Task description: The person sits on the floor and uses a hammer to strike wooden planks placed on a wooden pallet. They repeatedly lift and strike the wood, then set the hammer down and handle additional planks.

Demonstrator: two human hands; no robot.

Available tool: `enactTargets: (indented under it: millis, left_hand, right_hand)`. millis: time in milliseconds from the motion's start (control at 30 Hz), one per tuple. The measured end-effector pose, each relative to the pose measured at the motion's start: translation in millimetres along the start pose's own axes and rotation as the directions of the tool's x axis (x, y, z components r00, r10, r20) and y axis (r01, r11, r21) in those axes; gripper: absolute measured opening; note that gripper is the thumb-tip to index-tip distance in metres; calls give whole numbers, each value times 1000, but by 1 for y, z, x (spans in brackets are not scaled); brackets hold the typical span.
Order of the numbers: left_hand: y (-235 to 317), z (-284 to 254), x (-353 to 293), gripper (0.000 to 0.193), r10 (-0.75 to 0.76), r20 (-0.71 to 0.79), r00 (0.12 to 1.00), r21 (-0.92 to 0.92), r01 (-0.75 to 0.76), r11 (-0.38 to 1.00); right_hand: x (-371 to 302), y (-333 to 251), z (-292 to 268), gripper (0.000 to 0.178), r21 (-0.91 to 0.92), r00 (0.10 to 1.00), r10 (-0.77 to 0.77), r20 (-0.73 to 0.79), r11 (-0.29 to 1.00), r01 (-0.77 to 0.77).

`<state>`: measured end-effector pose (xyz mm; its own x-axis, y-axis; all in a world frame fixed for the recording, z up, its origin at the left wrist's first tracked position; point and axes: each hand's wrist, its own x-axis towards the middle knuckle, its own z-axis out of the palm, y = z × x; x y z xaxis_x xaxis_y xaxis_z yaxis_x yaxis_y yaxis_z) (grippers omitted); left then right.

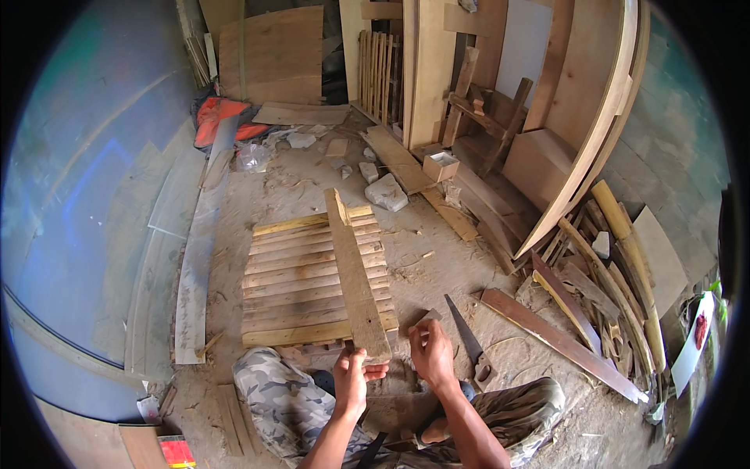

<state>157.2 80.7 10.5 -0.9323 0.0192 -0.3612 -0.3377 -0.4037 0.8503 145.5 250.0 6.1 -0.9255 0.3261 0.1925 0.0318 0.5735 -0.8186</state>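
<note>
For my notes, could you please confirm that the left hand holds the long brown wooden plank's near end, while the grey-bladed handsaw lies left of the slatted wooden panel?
No: the head view shows the grey-bladed handsaw lying right of the slatted wooden panel, not left. The left hand does hold the long brown wooden plank at its near end.
</note>
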Motion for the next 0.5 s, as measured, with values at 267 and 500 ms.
enactTargets:
  millis: [267,500]
  left_hand:
    - [-9,6,0,29,8,-8,1000,11,-8,1000]
    - [-13,2,1,33,-20,-2,1000,5,20,1000]
  right_hand:
    - [-19,-39,-21,28,327,960,-12,278,941,-83]
    - [-13,-24,-18,25,354,898,141,417,885,-303]
